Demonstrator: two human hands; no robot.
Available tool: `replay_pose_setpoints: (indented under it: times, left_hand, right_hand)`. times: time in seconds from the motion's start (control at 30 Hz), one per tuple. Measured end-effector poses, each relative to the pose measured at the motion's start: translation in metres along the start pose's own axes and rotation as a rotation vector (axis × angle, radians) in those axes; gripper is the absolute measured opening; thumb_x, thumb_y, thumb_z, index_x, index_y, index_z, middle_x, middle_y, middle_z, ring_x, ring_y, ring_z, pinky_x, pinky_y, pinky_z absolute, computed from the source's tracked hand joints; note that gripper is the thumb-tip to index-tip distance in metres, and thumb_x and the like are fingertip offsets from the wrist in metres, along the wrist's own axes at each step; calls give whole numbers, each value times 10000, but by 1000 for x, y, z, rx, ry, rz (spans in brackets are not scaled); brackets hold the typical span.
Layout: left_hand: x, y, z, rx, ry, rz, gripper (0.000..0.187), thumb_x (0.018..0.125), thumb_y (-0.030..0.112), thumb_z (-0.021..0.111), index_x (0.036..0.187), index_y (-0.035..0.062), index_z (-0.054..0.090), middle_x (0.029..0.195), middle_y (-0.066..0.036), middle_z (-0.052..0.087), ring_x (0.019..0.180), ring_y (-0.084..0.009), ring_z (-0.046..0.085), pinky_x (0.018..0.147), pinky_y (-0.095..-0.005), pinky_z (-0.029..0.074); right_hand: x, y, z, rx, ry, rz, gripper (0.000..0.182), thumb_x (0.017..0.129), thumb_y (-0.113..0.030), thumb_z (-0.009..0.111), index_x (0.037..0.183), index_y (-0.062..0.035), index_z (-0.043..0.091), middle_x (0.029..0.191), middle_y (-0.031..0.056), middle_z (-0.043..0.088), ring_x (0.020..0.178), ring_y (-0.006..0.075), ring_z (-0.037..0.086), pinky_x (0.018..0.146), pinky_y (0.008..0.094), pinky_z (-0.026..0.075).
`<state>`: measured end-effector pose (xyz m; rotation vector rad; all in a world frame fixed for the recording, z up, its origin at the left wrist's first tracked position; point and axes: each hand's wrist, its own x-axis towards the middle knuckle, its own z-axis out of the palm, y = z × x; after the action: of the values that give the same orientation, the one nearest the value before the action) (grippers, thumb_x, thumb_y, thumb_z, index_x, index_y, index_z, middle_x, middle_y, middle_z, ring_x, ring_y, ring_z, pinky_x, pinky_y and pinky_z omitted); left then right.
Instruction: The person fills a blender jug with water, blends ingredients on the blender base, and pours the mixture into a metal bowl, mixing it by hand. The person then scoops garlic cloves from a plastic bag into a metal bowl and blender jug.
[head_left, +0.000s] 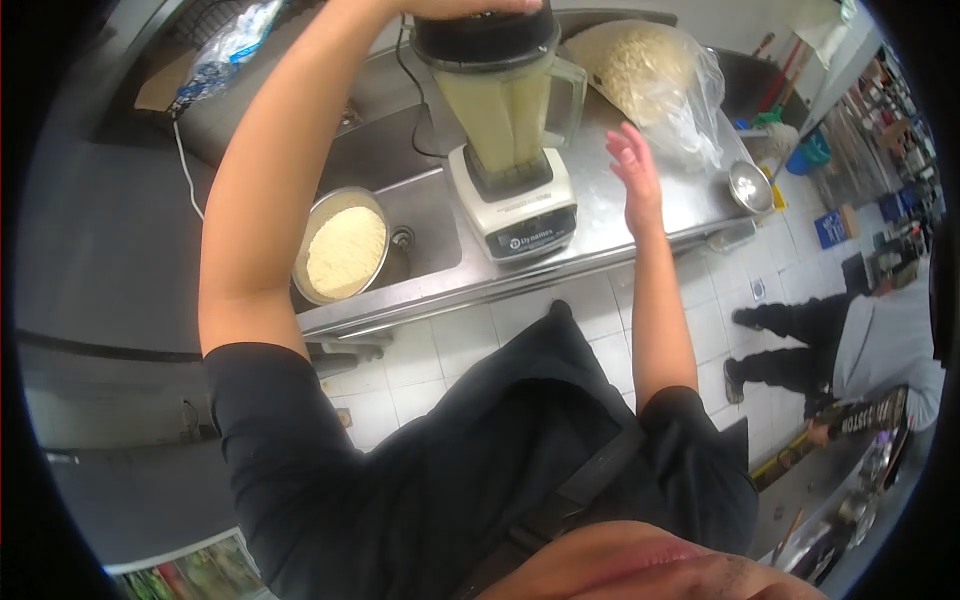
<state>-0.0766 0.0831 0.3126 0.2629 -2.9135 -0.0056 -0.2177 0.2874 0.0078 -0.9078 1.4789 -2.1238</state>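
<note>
A blender with a white base (pixel 515 205) stands on the steel counter, its clear jug (pixel 500 110) filled with pale yellow-green liquid. My left hand (pixel 475 8) rests across the black lid (pixel 485 42), partly cut off by the top edge; its visible part lies flat. To the right of the jug handle (pixel 572 100), my right hand (pixel 635 178) is raised with its fingers apart, holding nothing and not touching the blender. Left of the base, a metal bowl (pixel 385 262) of pale yellow powder (pixel 347 252) sits in the sink.
A clear plastic bag (pixel 650 85) of pale flakes lies behind my right hand. A small metal bowl (pixel 750 187) is at the counter's right end. A person (pixel 880 340) stands at the right. A black cord runs behind the blender.
</note>
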Motion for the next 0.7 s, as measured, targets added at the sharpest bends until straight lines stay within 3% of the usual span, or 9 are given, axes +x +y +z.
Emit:
replay_pose_setpoints:
  times: [0.07,0.2,0.3,0.33,0.57,0.7]
  left_hand:
    - [-5,4,10,123,157,-16,484,800,473,672,1098,91,664,1060,-200,653,1009,-356,614,873,-433,484]
    - [-4,3,20,127,211,-54,475,815,450,648,1081,57,657,1079,-226,625,1049,-378,586,898,-444,471]
    - [-7,13,18,220,258,-97,481,822,448,633,1077,41,647,1104,-248,600,1068,-395,570,908,-449,468]
    - [-8,15,19,247,252,-155,480,824,446,629,1073,36,644,1116,-259,588,1075,-402,564,913,-451,466]
    - [4,-3,25,149,269,-126,696,771,476,658,1185,-66,519,1136,-284,572,1092,-422,550,954,-435,449]
    - [8,2,18,197,308,-139,649,740,442,686,1129,-56,540,1092,-269,590,1049,-396,573,907,-421,471]
  right_hand:
    - [27,-34,15,-6,-123,-108,604,907,-316,637,1387,-36,399,1330,150,485,1219,213,461,1042,347,347]
    - [65,-55,43,-1,-265,-180,510,872,-241,695,1280,-16,489,1194,116,571,1091,163,538,946,308,424]
    - [76,-56,57,19,-344,-127,348,843,-233,733,1048,7,586,884,18,644,804,80,574,740,231,465]
    - [79,-54,59,34,-366,-118,348,843,-233,733,1048,7,586,884,18,644,804,80,574,740,231,465]
    - [83,-46,71,176,-413,-23,322,846,-252,736,980,17,620,720,-40,560,612,33,454,549,198,364]
    - [84,-38,76,158,-320,-11,282,852,-245,730,882,17,630,608,-77,464,538,18,362,471,210,270]
